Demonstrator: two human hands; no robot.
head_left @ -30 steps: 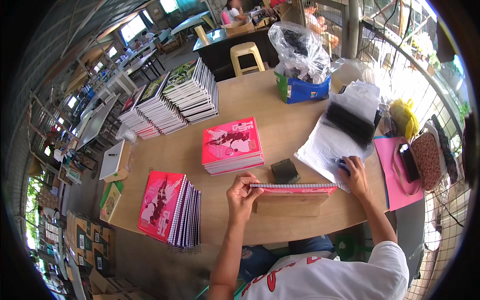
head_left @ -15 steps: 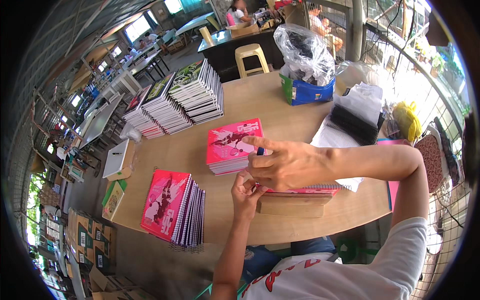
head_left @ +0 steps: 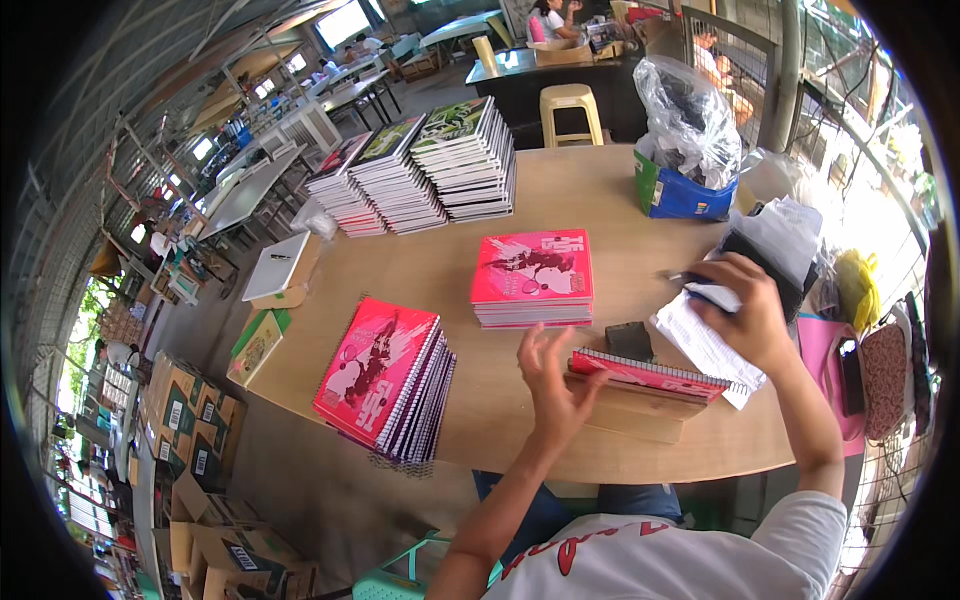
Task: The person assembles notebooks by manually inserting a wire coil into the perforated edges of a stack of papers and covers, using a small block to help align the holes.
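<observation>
A pink spiral-bound notebook rests against a low wooden block before me, its coil edge facing up. My left hand is at the notebook's left end with fingers spread; its thumb overlaps the edge, and I cannot tell if it touches. Above the right end, my right hand is closed round a small hand tool with a dark tip and a blue part. The fingers hide most of the tool. A pile of pink notebooks lies just beyond my left hand.
Another stack of pink spiral notebooks leans at the table's left front. Taller notebook stacks stand behind. A small dark block, white papers, a blue-green box with a plastic bag and a pink bag lie around.
My right hand has moved from the notebook's left end to above its right end, still holding the tool. My left hand's fingers have spread apart. The whole view has shifted.
</observation>
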